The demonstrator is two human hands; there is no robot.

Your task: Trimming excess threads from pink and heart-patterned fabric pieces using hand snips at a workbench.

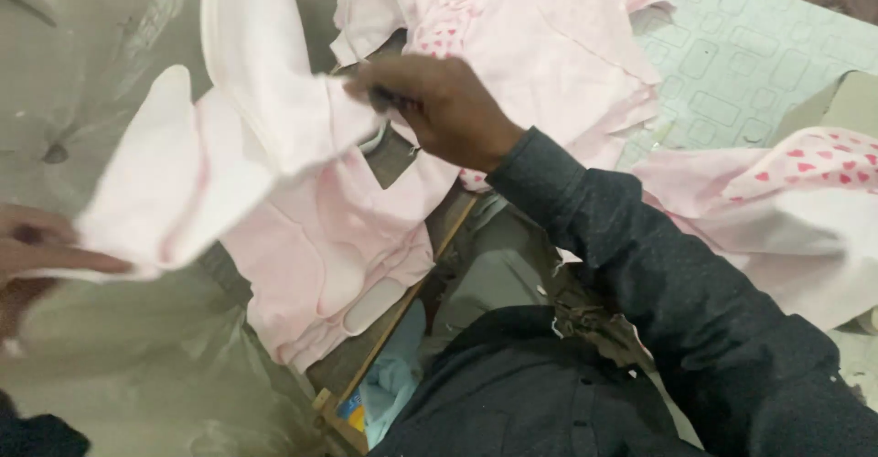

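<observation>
Fabric fills the head view: a pale pink, soft cotton cut piece (219, 160) with curved edges hangs stretched between both hands above the bench (402, 160). The right hand (439, 109), coming out of a dark grey speckled sleeve (658, 283), is closed, pinching the piece's upper corner between fingers and thumb. The left hand (41, 247), at the frame's left edge and partly blurred, grips the piece's lower left end with the fingers curled under the cloth. Beneath the held piece lies a stack of similar pale pink cut pieces (329, 265), flat and layered, with rounded notches along the edges. Behind the right hand sits a heap of pink fabric with small red hearts (540, 45), rumpled. Another heart-printed pink cloth (796, 192) lies at the right, on a pale green sheet with a rounded-square pattern (759, 64). Crinkled clear plastic sheeting (101, 54) covers the left side.
</observation>
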